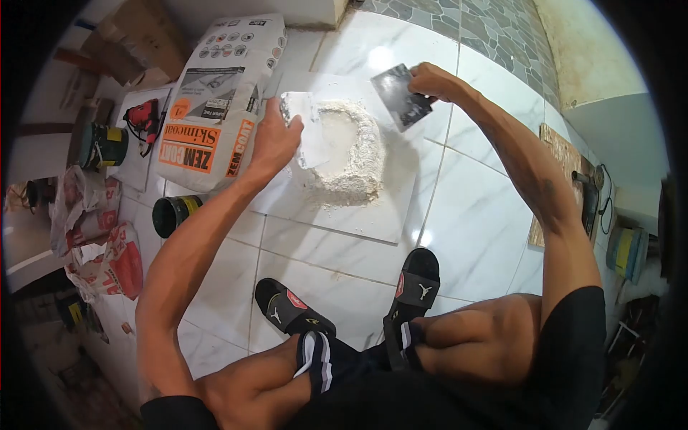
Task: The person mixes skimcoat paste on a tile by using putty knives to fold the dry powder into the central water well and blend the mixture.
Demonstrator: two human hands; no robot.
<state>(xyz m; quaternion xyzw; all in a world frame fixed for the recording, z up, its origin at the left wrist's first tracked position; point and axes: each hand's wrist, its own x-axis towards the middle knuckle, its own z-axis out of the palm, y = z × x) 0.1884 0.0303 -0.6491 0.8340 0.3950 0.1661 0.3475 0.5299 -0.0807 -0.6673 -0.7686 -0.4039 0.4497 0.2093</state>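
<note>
On a white square board [337, 223] on the floor lies white powder [367, 154], heaped into a rough ring around a smoother, paler middle [337, 140]. My left hand [274, 142] is closed on a flat white rectangular scraper [309, 136], held at the ring's left side with powder along its edge. Whether it touches the powder I cannot tell. Off to the ring's upper right, my right hand [430, 80] grips a flat, shiny grey scraper [398, 99] by one edge, apart from the heap.
A large Zemcoat Skimcoat bag [222, 93] lies left of the board, with a dark tub [172, 215] below it. Farther left are a red power tool [143, 118] and crumpled plastic bags [107, 265]. A wooden board [552, 172] with an angle grinder [590, 190] lies right.
</note>
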